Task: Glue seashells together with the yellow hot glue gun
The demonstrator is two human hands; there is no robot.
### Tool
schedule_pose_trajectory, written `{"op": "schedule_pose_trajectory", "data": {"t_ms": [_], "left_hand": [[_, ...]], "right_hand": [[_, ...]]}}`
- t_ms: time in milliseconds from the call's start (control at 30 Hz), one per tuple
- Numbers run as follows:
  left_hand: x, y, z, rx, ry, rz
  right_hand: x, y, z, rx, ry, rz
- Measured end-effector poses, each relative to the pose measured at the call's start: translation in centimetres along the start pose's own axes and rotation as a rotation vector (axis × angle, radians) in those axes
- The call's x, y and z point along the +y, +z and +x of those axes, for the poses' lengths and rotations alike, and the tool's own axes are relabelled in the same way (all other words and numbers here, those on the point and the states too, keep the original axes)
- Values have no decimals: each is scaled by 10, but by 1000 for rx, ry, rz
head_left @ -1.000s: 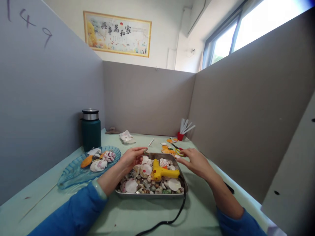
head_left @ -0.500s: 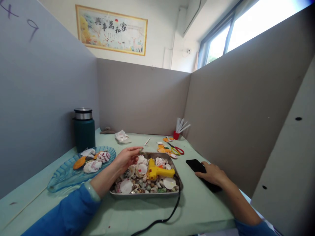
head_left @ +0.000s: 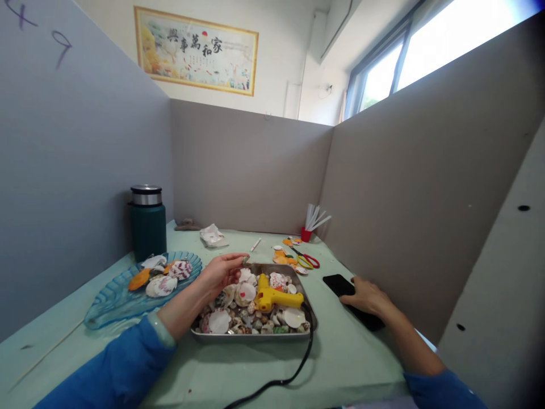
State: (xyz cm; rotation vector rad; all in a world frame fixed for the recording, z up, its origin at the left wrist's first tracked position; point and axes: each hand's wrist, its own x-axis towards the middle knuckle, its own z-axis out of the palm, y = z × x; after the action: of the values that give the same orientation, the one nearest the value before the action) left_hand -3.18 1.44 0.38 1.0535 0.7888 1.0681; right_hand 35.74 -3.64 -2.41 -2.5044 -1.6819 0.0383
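Note:
Above the far left part of a metal tray [head_left: 255, 338], my left hand [head_left: 221, 274] pinches a small greenish shell [head_left: 246, 260] between its fingertips. The tray is filled with assorted seashells [head_left: 219, 321], and a yellow hot glue gun [head_left: 275, 296] lies on top of them. Its black cord [head_left: 293, 372] runs over the tray's front rim toward me. On the right, my right hand [head_left: 367, 295] lies across a black smartphone [head_left: 338, 284], thumb at the near left edge and fingers at the far edge. Part of the phone is covered by the hand.
A blue glass dish [head_left: 114, 307] with shells stands left, before a dark green thermos [head_left: 148, 230]. Scissors [head_left: 307, 260] and orange shells [head_left: 284, 257] lie behind the tray. A red cup [head_left: 305, 234] holds white glue sticks. Crumpled tissue [head_left: 213, 236] and grey partitions [head_left: 251, 170] are behind.
The view has shifted slightly. My right hand has moved a little on the phone, its fingers lifting somewhat. My left hand stays in place with the small shell.

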Motion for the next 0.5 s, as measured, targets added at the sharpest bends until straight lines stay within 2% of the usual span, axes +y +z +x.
{"op": "schedule_pose_trajectory", "data": {"t_ms": [100,167,200,267,333,400,500], "left_hand": [[0,0,0,-6,-1,0],[0,0,0,-7,2,2],[1,0,0,-5,4,3],[1,0,-1,3,9,-1],[1,-1,0,8,13,-9],[1,-1,1,24,15,-16],[1,-1,2,57,20,-23]], "right_hand": [[-27,-21,-27,112,-79,-48],[-56,-35,-50,266,-303,56],[-73,-41,-61,292,-450,125],[-105,-46,-80,224,-723,171],[-132,-42,-92,123,-860,70],[-150,-33,-94,101,-862,-32],[-160,-20,-89,152,-738,-126]]}}
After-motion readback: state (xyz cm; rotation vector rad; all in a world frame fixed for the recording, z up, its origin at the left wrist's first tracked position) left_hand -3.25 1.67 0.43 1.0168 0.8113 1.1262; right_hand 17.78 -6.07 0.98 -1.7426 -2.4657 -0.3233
